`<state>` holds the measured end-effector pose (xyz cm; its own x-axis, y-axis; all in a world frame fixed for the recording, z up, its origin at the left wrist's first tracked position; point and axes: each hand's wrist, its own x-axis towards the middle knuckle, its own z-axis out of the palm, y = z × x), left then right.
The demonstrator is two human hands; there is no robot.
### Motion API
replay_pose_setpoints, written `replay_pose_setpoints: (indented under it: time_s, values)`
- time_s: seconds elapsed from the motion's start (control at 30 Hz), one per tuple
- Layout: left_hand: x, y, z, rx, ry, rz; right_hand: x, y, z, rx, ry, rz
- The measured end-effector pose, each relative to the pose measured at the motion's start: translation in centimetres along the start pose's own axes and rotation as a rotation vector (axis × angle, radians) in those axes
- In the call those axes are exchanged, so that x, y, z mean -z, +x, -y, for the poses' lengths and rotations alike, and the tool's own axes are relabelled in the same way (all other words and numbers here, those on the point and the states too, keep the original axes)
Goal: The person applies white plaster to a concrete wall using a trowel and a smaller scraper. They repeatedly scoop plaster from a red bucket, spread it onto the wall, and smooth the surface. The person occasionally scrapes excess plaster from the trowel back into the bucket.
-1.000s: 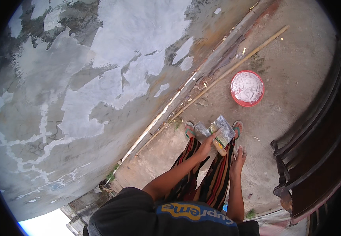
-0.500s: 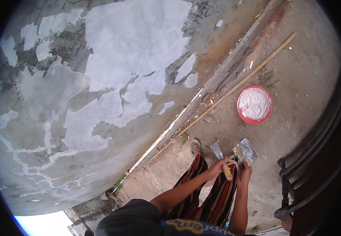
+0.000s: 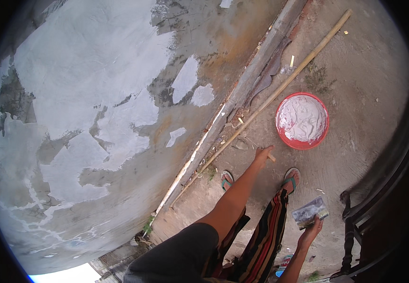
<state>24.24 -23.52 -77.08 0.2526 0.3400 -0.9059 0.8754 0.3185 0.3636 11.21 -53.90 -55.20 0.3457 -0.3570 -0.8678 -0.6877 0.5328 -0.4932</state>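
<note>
My left hand (image 3: 262,154) reaches out over the ground, just short of a red basin (image 3: 325,136). It is closed round a putty knife, and only the tan handle end (image 3: 271,157) shows; the blade is hidden. White putty (image 3: 303,118) with a ridged surface fills much of the basin. Lower right, my right hand (image 3: 314,228) grips a wide flat scraper plate (image 3: 309,212), smeared grey and white, away from the basin. The grey wall (image 3: 185,127) on the left carries large white putty patches (image 3: 91,61).
A long bamboo pole (image 3: 289,82) lies slanting along the wall's foot. Dark wooden furniture (image 3: 348,236) with curved bars stands at the right. My sandalled feet (image 3: 291,179) are below the basin. A small blue-and-white container (image 3: 283,266) sits near my right forearm.
My left hand has swung up and away with the putty knife toward the basin. My right hand has moved right and down with the scraper plate. The two tools are now apart.
</note>
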Motion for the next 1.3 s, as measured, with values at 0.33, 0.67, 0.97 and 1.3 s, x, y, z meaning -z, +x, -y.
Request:
replay_pose_setpoints:
  time_s: [0.33,0.67,0.97,1.3]
  values:
    - [-6.9,7.9,2.8,0.096,-0.257,0.091,-1.8,3.2,-3.9,-0.081,0.087,-0.049]
    - [-7.9,4.0,-1.2,0.061,-0.216,0.345,-1.1,4.8,-3.4,-0.088,0.033,-0.054]
    - [-7.5,7.3,-1.0,0.011,-0.170,0.386,-2.5,5.5,-2.2,-0.075,0.116,-0.056]
    - [-12.1,3.5,-7.6,-0.171,0.040,0.317,-2.1,5.9,-2.3,-0.047,0.203,0.022]
